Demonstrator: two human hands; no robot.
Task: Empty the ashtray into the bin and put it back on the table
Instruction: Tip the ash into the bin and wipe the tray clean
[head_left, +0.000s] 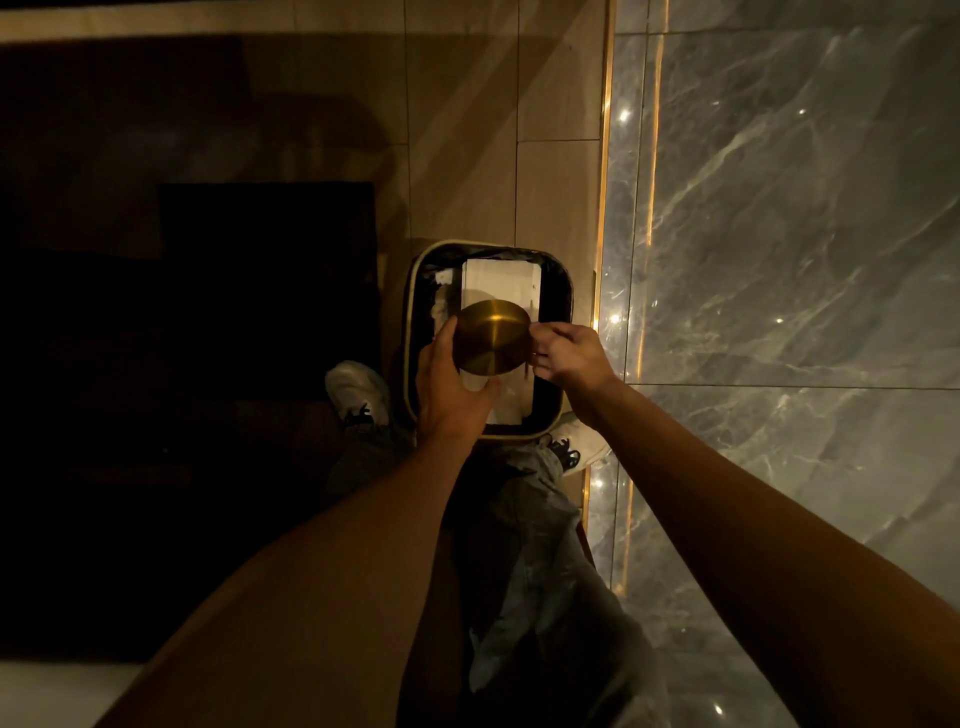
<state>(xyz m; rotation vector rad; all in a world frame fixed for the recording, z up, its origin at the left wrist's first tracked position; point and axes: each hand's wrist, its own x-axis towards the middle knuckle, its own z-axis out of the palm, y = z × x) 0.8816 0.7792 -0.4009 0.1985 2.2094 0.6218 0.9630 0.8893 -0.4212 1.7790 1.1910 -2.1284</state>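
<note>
The brass ashtray (492, 336) hangs upturned right over the open bin (562, 415), the left hand (447, 384) clamped on its rim; the right hand (569, 353) pinches the opposite edge; I'd tap gently, keeping it centred.

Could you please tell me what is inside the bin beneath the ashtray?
White paper lies in the black-lined bin. The upturned gold ashtray, held by the left hand and right hand, covers the middle, so anything there is hidden.
</note>
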